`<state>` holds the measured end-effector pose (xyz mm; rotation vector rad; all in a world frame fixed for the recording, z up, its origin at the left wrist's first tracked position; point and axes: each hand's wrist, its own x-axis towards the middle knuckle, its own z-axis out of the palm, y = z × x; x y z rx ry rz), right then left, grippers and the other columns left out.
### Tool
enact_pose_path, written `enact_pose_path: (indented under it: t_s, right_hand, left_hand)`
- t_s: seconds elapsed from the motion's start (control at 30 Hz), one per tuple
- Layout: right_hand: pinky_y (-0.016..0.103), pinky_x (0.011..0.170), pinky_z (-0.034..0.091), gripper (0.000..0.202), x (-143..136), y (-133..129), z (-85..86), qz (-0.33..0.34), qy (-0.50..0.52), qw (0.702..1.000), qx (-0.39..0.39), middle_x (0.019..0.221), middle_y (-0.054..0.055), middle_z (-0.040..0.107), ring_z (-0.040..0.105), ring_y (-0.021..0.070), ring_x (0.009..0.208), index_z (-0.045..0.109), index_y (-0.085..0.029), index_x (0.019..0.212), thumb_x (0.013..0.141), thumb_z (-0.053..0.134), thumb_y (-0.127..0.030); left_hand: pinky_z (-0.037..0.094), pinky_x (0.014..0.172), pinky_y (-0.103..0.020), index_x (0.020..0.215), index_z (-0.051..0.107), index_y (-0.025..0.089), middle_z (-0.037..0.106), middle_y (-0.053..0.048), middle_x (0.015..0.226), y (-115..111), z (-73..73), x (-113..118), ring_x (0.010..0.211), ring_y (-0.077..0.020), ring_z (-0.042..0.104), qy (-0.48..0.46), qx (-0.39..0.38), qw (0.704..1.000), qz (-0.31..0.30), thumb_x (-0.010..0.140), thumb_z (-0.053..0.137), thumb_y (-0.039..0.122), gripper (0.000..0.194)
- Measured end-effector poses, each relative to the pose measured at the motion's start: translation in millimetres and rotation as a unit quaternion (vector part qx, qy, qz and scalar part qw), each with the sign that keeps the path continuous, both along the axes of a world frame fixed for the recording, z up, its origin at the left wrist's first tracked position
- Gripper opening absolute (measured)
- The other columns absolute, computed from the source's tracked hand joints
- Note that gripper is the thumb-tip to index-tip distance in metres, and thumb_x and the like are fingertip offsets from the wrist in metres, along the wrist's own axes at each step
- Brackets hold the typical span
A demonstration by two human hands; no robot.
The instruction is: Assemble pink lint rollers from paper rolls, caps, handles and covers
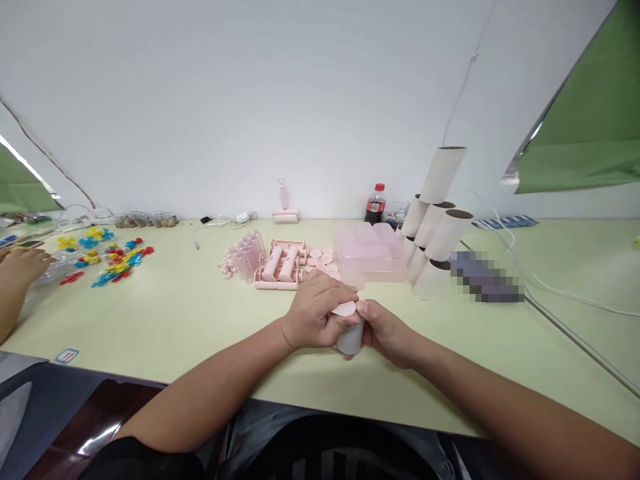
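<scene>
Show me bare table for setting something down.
Bare patches: between the colourful toys and the clear tubes; between the right forearm and the thick cable. Crowded: the span from the pink parts past the box to the cardboard tubes.

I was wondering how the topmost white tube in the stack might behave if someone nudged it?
The topmost tube would probably topple easily, being tall, narrow and perched on other tubes. It is likely light for its size, since its open top suggests a hollow cylinder. Once on its side, its round wall would probably let it roll.
</scene>
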<state>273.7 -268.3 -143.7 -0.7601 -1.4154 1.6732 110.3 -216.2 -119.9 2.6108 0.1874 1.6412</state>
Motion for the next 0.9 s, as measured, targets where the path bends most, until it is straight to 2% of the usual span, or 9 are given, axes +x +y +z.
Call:
enact_pose_path:
  t_s: [0.3,0.6,0.9]
  right_hand:
    - [0.025,0.048,0.040,0.060,4.7,6.1,5.4,-0.042,-0.075,0.991,0.101,0.059,0.003,0.060,0.053,0.0139,0.053,0.058,-0.014,0.071,0.082,0.052,-0.072]
    - [0.025,0.049,0.037,0.058,7.1,8.5,5.4,-0.035,-0.107,0.988,0.106,0.059,0.002,0.057,0.050,0.0137,0.053,0.058,-0.014,0.073,0.085,0.048,-0.070]
    - [0.025,0.047,0.037,0.062,6.3,8.8,6.0,-0.039,-0.112,0.987,0.109,0.059,0.003,0.058,0.050,0.0136,0.051,0.061,-0.013,0.075,0.086,0.046,-0.072]
  left_hand:
    - [0.051,0.075,-0.036,0.110,0.062,0.014,0.068,-0.012,0.092,1.0,-2.2,-1.3,0.084,-0.0206,0.062,0.017,-0.057,0.996,-0.073,0.093,0.052,0.037,0.030]
    - [0.050,0.075,-0.038,0.122,0.057,0.017,0.067,-0.011,0.098,2.9,-6.9,-1.9,0.086,-0.0212,0.060,0.015,-0.088,0.993,-0.077,0.091,0.054,0.036,0.036]
    - [0.051,0.076,-0.039,0.124,0.055,0.019,0.066,-0.011,0.100,4.9,-7.0,-2.2,0.089,-0.0215,0.060,0.020,-0.087,0.993,-0.079,0.092,0.051,0.036,0.036]
